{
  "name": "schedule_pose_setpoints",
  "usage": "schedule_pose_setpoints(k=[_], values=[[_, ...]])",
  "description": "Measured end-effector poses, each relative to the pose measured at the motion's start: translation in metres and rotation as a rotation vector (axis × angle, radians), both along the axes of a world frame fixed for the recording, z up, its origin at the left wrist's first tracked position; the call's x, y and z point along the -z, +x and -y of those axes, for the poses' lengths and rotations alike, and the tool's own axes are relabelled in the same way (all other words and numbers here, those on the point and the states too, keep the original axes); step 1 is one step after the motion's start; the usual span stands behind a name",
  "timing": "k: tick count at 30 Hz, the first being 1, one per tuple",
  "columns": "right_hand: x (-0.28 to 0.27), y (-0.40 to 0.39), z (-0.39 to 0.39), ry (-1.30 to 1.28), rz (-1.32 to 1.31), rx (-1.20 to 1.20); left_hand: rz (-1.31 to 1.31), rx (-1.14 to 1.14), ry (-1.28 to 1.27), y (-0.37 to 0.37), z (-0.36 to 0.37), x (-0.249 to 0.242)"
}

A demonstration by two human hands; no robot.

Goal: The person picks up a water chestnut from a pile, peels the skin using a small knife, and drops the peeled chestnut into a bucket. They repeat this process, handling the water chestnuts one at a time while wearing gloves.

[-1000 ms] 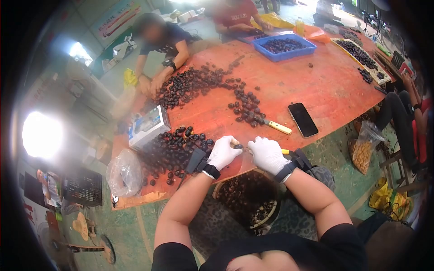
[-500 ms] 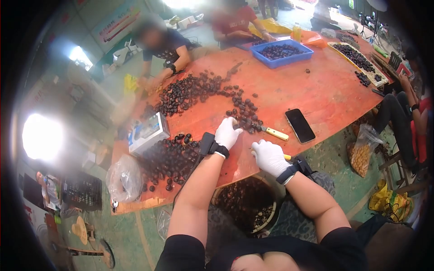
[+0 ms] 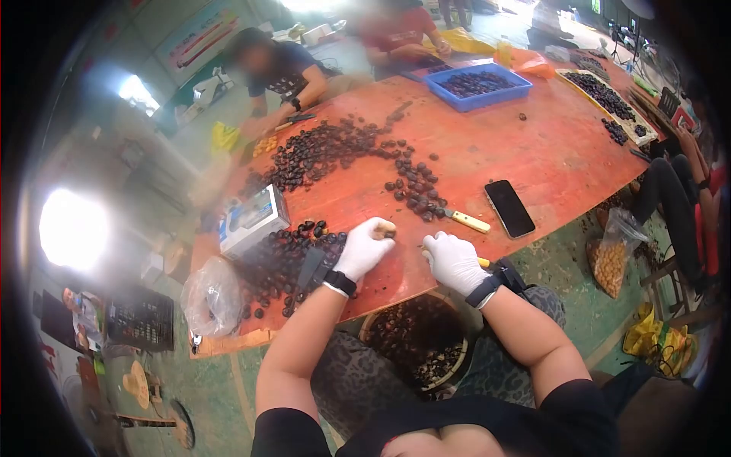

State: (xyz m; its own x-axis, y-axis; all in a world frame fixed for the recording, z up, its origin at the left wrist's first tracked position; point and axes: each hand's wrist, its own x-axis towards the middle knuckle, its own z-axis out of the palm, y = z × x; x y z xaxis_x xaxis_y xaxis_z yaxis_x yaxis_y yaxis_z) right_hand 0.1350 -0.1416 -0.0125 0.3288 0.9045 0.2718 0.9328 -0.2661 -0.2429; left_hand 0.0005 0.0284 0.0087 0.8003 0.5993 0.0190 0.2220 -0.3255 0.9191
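Note:
My left hand (image 3: pixel 368 248), in a white glove, is closed round a small brownish nut above the near part of the red table (image 3: pixel 472 160). To its right, my gloved right hand (image 3: pixel 454 263) is wrapped round a yellow-handled knife (image 3: pixel 483 262); the handle's end shows beside the palm. Dark nuts (image 3: pixel 285 263) lie in a heap left of my left hand. Beyond my hands, more dark nuts (image 3: pixel 417 190) form a loose trail beside a second knife (image 3: pixel 467 221) with a pale handle.
A phone (image 3: pixel 509 209) lies at the right, a white box (image 3: pixel 253 221) and a plastic bag (image 3: pixel 211 297) at the left. Below the table edge stands a bucket of shells (image 3: pixel 415 343). Farther back are a blue tray (image 3: pixel 478 103) and people seated round the table.
My left hand has drawn back toward me and left from the trail of nuts, and a nut now shows in its fingers. My right hand has barely moved.

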Motion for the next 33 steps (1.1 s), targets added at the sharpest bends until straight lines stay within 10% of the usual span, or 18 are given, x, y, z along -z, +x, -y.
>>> schedule_pose_setpoints(k=[33], values=[[0.005, -0.017, -0.012, 0.002, 0.003, -0.081, -0.311, 0.005, 0.343, 0.001, 0.026, 0.017]])
